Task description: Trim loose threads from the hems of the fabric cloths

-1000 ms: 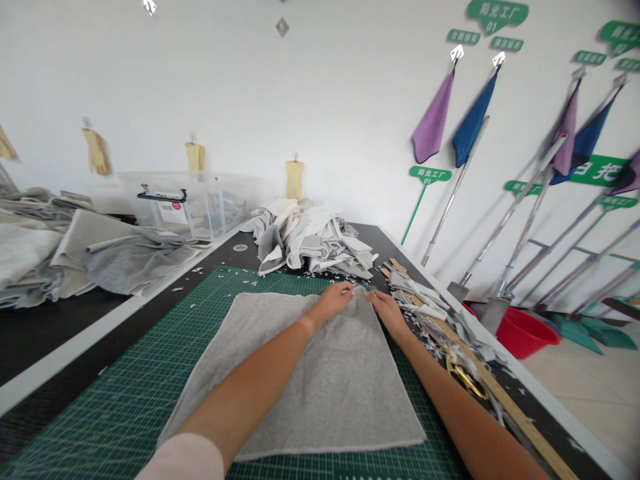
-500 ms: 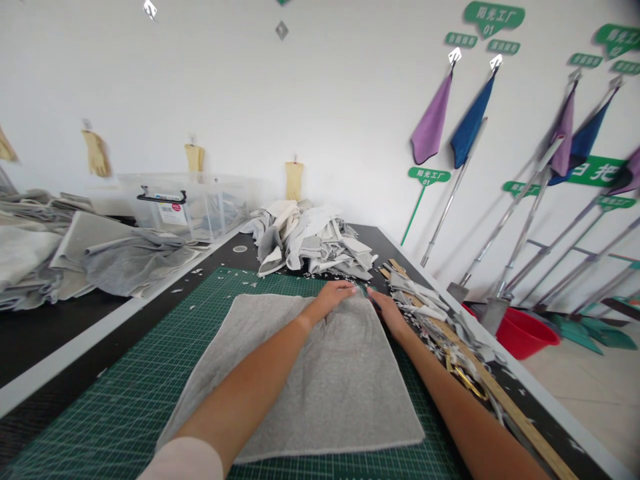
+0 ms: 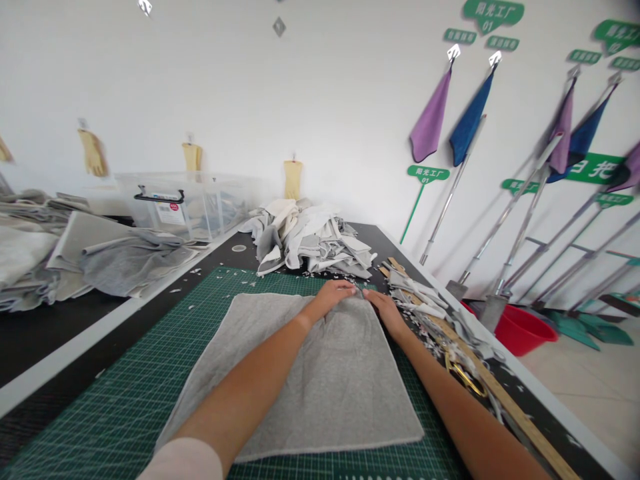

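Though wrinkly, gray cloth [image 3: 345,387], near edge [image 3: 330,447] crosswise.

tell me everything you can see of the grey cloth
The grey cloth looks like soft fabric, roughly four-sided with a thin paler border. It lies spread on the green cutting mat, lightly creased. The left hand and right hand touch it around its far right corner; the left forearm crosses over it, hiding part.

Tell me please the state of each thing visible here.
Gray cloth, spread out, creased
Left hand, at cloth's far edge, grip unclear
Right hand, also there, grip unclear
Cutting mat, flat, partly covered
Cloth pile, loosely heaped
Gold-handled scissors, lying among scraps
Red bucket, upright
Yellow gloves, hanging
Plastic box, upright, lid unclear
Purple cloths, blue cloths, hanging
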The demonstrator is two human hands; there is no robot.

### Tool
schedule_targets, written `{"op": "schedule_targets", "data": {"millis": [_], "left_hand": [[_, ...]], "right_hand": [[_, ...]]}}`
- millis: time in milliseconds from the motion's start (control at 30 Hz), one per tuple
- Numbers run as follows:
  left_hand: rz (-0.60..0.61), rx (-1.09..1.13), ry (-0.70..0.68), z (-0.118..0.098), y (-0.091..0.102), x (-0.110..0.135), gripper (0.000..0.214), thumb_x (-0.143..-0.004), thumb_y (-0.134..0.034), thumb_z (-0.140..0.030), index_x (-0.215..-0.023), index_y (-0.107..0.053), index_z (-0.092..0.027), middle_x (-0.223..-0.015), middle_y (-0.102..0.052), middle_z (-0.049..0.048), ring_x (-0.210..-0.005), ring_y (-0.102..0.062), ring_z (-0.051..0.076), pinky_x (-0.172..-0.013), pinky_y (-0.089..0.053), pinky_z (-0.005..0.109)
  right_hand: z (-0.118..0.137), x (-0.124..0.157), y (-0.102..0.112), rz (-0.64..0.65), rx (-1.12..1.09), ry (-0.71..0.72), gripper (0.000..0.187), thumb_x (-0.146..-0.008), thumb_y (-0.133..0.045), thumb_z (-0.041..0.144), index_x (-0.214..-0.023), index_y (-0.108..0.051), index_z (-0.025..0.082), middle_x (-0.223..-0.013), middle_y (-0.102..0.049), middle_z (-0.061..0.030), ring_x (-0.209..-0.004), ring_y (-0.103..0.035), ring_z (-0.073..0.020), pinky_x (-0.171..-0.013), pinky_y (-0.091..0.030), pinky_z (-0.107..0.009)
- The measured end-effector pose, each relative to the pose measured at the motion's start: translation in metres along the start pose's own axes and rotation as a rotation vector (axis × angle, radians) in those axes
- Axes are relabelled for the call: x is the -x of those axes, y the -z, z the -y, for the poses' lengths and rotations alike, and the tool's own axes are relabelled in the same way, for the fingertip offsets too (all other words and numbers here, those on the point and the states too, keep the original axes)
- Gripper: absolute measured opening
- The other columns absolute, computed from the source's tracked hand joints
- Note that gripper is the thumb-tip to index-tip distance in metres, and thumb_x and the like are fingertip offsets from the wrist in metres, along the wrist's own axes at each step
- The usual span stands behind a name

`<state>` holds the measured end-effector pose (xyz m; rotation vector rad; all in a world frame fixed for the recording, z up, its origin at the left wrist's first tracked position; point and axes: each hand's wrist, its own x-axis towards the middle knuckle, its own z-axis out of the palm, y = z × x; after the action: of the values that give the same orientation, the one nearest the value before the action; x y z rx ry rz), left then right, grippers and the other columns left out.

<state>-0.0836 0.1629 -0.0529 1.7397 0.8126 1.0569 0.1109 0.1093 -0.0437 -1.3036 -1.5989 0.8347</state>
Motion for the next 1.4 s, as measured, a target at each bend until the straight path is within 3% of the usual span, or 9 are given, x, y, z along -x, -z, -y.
{"op": "schedule_targets", "data": {"millis": [233, 833, 1400], "left_hand": [[-0.040, 0.049, 0.006, -0.002, 0.000, 0.002, 0.037, -0.082, -0.064, -0.044, -0.098, -0.075, -0.013, -0.100, -0.074, 0.0078, -0.096, -0.064, 0.021, -0.090, -0.046, 0.029], [-0.008, 0.021, -0.027, 0.008, 0.000, -0.001, 0.035, -0.082, -0.064, -0.040, -0.097, -0.076, -0.011, -0.095, -0.074, 0.0084, -0.092, -0.064, 0.021, -0.088, -0.045, 0.029], [0.014, -0.089, -0.033, 0.021, -0.001, -0.008, 0.037, -0.083, -0.062, -0.041, -0.097, -0.077, -0.010, -0.094, -0.075, 0.0090, -0.090, -0.065, 0.021, -0.086, -0.046, 0.030]], "right_hand": [[0.000, 0.001, 0.002, 0.035, 0.023, 0.012, 0.046, -0.085, -0.055, 0.064, -0.075, -0.060, 0.019, -0.071, -0.058, 0.0026, -0.070, -0.049, -0.0151, -0.065, -0.036, -0.025], [-0.014, 0.000, -0.002, 0.008, 0.214, 0.090, 0.046, -0.092, -0.049, 0.061, -0.069, -0.049, 0.021, -0.067, -0.049, 0.0036, -0.067, -0.046, -0.0143, -0.063, -0.032, -0.024], [-0.012, 0.001, -0.003, -0.029, 0.349, 0.109, 0.047, -0.093, -0.044, 0.061, -0.069, -0.050, 0.021, -0.067, -0.054, 0.0029, -0.067, -0.050, -0.0154, -0.061, -0.032, -0.025]]}}
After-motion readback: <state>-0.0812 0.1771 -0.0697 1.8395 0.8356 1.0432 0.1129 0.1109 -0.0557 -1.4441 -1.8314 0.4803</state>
